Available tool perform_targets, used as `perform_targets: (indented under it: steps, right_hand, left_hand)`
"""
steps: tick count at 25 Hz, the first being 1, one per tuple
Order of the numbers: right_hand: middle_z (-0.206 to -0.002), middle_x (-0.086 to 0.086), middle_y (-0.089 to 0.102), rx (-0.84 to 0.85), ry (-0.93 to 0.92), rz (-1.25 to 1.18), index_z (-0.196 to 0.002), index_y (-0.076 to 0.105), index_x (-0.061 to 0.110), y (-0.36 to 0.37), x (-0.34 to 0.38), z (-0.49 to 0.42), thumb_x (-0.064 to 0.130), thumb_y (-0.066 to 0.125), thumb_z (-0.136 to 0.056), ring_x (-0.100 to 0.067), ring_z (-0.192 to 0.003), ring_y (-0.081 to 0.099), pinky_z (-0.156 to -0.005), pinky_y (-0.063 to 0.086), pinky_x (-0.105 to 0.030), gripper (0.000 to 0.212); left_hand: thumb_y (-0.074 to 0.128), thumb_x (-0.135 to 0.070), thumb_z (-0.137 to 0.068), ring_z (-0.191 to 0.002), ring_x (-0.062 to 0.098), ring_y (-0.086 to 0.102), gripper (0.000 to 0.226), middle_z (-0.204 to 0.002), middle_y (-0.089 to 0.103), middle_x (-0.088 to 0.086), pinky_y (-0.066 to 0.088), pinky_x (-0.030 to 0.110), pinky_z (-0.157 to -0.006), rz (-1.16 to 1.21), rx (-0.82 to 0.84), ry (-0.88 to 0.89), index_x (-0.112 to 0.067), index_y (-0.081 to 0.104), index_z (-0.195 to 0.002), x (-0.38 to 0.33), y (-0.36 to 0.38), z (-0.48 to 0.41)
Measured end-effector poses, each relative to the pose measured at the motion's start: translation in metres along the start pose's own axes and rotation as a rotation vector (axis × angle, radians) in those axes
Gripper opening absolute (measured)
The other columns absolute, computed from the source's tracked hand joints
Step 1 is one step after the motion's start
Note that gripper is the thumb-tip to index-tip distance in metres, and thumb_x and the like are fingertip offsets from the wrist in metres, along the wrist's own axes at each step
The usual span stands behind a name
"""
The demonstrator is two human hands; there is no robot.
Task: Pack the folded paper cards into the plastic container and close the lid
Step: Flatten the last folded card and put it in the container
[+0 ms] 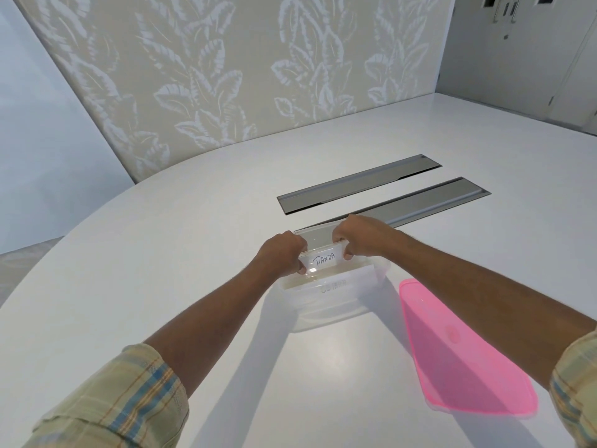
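Observation:
A clear plastic container (326, 313) stands on the white table in the middle of the view. Both hands hold one folded paper card (323, 260), marked "PANDA", over the container's far side. My left hand (284, 253) pinches its left end and my right hand (361, 236) pinches its right end. Another white folded card (336, 282) with faint writing stands inside the container, in front of the held one. The translucent pink lid (458, 354) lies flat on the table to the right of the container, partly under my right forearm.
Two long grey recessed panels (358, 184) (442, 202) are set into the white table (193, 237) beyond the container. A leaf-patterned wall panel (226, 76) rises behind the table's curved far edge.

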State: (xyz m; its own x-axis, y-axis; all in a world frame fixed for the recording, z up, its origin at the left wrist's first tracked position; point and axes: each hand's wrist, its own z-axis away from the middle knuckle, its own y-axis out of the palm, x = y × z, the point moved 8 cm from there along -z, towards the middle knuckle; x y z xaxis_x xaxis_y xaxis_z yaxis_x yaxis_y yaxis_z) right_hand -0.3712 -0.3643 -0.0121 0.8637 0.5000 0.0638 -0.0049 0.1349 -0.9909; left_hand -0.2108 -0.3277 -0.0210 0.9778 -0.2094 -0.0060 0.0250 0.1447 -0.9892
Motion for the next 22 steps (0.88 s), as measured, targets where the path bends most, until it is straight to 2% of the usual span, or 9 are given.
perform_targets:
  steps: [4, 7, 10, 12, 16, 20, 22]
  right_hand:
    - [-0.113, -0.001, 0.07, 0.003, 0.003, 0.021, -0.113, 0.072, 0.023, 0.005, 0.001, 0.0, 0.022, 0.087, -0.076, -0.026, -0.102, 0.067, -0.074, 0.048, -0.033, 0.04]
    - [-0.114, -0.003, 0.069, -0.013, 0.011, 0.025, -0.116, 0.071, 0.023, 0.006, 0.0, 0.001, 0.022, 0.087, -0.077, -0.027, -0.103, 0.067, -0.072, 0.045, -0.032, 0.042]
    - [-0.119, -0.003, 0.07, -0.033, 0.0, 0.025, -0.121, 0.07, 0.022, 0.004, 0.003, 0.005, 0.023, 0.085, -0.081, -0.026, -0.11, 0.066, -0.08, 0.052, -0.035, 0.043]
    - [-0.125, 0.0, 0.07, -0.054, -0.003, -0.012, -0.127, 0.068, 0.022, -0.002, 0.003, 0.011, 0.025, 0.083, -0.084, -0.024, -0.116, 0.065, -0.089, 0.055, -0.038, 0.046]
    - [-0.12, 0.002, 0.074, -0.19, -0.003, -0.17, -0.122, 0.073, 0.022, -0.031, 0.002, 0.027, 0.026, 0.08, -0.087, -0.019, -0.111, 0.069, -0.091, 0.057, -0.037, 0.036]
    - [-0.113, 0.005, 0.078, -0.327, 0.014, -0.255, -0.114, 0.078, 0.024, -0.059, -0.001, 0.055, 0.024, 0.076, -0.09, -0.015, -0.108, 0.071, -0.089, 0.059, -0.038, 0.024]
    - [-0.11, 0.006, 0.079, -0.381, 0.043, -0.305, -0.11, 0.079, 0.023, -0.068, -0.009, 0.072, 0.022, 0.075, -0.091, -0.013, -0.105, 0.073, -0.087, 0.06, -0.036, 0.02]
  left_hand:
    - [0.083, -0.035, -0.085, -0.118, 0.03, 0.065, 0.057, -0.13, 0.065, 0.006, 0.046, 0.033, -0.08, -0.04, 0.007, 0.004, -0.021, 0.065, -0.137, -0.002, 0.0, 0.0]
    - [0.084, -0.036, -0.084, -0.118, 0.03, 0.065, 0.058, -0.13, 0.066, 0.006, 0.047, 0.033, -0.081, -0.056, 0.011, 0.009, -0.021, 0.064, -0.137, -0.004, 0.0, 0.0]
    - [0.083, -0.037, -0.085, -0.118, 0.029, 0.065, 0.057, -0.13, 0.066, 0.006, 0.046, 0.033, -0.08, -0.055, 0.013, 0.005, -0.021, 0.064, -0.137, -0.005, 0.0, 0.002]
    - [0.079, -0.041, -0.089, -0.123, 0.027, 0.062, 0.057, -0.134, 0.064, 0.004, 0.047, 0.034, -0.086, -0.026, -0.014, 0.011, -0.022, 0.061, -0.14, -0.006, -0.003, 0.004]
    - [0.066, -0.046, -0.097, -0.129, 0.023, 0.059, 0.048, -0.137, 0.065, -0.001, 0.051, 0.038, -0.095, 0.078, -0.21, 0.047, -0.024, 0.061, -0.14, -0.028, -0.025, 0.024]
    - [0.069, -0.037, -0.095, -0.119, 0.023, 0.062, 0.033, -0.113, 0.071, -0.001, 0.053, 0.038, -0.089, 0.16, -0.535, 0.188, -0.022, 0.073, -0.125, -0.072, -0.059, 0.062]
    - [0.07, -0.033, -0.095, -0.114, 0.024, 0.063, 0.029, -0.109, 0.073, -0.001, 0.055, 0.038, -0.087, 0.225, -0.619, 0.243, -0.021, 0.074, -0.121, -0.093, -0.069, 0.079]
